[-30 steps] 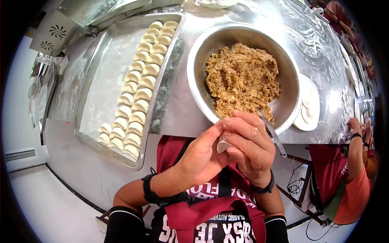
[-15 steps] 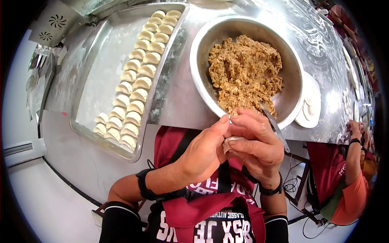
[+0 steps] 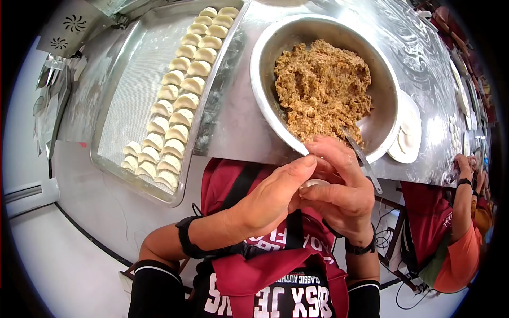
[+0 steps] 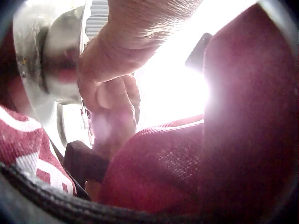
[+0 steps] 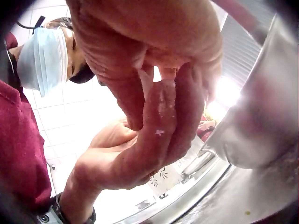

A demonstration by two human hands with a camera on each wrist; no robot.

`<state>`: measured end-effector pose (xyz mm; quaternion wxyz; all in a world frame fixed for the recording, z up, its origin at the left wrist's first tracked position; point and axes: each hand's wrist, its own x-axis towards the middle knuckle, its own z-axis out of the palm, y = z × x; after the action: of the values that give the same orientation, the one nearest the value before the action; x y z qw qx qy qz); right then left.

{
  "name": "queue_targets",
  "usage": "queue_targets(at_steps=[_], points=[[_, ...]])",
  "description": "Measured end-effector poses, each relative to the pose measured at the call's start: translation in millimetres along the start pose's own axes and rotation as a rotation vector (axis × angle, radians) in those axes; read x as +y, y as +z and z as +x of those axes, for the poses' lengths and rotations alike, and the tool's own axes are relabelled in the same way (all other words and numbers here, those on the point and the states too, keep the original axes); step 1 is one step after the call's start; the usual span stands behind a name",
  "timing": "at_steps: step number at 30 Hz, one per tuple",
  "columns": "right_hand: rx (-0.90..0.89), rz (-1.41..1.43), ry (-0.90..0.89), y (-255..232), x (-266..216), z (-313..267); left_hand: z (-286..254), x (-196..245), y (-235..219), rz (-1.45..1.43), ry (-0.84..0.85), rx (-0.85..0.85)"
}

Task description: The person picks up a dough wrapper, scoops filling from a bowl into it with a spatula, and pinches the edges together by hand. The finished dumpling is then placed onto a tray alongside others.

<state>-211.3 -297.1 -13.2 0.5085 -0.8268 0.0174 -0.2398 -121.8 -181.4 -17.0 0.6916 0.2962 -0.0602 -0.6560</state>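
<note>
In the head view a white dough dumpling (image 3: 314, 183) sits between my two hands in front of the bowl, mostly hidden by fingers. My left hand (image 3: 270, 199) holds it from the left, thumb pointing up at its edge. My right hand (image 3: 342, 193) curls round the other side, with its thumb across the dough. The fingertips of both hands meet at the top. From below, the right wrist view shows a sliver of the dough (image 5: 146, 84) between the fingers. The steel bowl (image 3: 260, 69) just beyond holds brown minced filling (image 3: 323, 85) with a metal spatula handle (image 3: 366, 161) sticking out.
A metal tray (image 3: 122, 106) at the left carries rows of folded dumplings (image 3: 185, 100). Flat round wrappers (image 3: 407, 135) lie on a white plate (image 3: 414, 153) right of the bowl. Another person's hands (image 3: 465, 167) work farther right on the steel table (image 3: 233, 138).
Both hands shift slightly to the right in the head view, still together. The fingers have moved along the dumpling, and less of its dough shows. The tray and bowl appear slightly higher in view.
</note>
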Motion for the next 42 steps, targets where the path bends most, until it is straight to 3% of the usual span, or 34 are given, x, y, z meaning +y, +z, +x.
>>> queue_targets(at_steps=[2,7,11,14,17,23,29,32,34,35,39,42], points=[[-0.082,-0.125,-0.051,-12,1,1,0,-4,-4,0.004,-0.011,-0.009],[-0.006,-0.016,-0.026,-8,3,-1,-2,-4,-5,0.024,-0.056,-0.017],[-0.066,-0.094,-0.11,-13,11,-4,-3,-3,-4,0.081,-0.026,-0.023],[0.008,0.002,0.056,-8,-2,-1,-3,-3,-8,0.096,-0.063,-0.045],[-0.008,0.053,-0.043,-7,8,-3,-4,1,-5,0.161,-0.093,-0.039],[-0.047,-0.041,0.012,-12,3,1,-2,0,-8,0.202,-0.065,-0.088],[-0.102,-0.074,-0.045,-16,12,-6,-2,-2,-15,0.265,-0.156,-0.094],[-0.062,-0.088,-0.03,-14,9,-3,-3,0,-14,0.258,-0.145,-0.099],[0.0,0.105,0.14,-7,-2,-1,-3,-1,-17,0.266,-0.155,-0.144],[-0.009,0.123,0.143,-7,-1,-3,-2,-1,-18,0.269,-0.16,-0.166],[-0.143,-0.003,-0.021,-16,17,-10,-4,-2,-15,0.265,-0.142,-0.089],[-0.143,-0.038,-0.002,-17,12,-7,-3,-3,-9,0.154,-0.122,-0.016]])
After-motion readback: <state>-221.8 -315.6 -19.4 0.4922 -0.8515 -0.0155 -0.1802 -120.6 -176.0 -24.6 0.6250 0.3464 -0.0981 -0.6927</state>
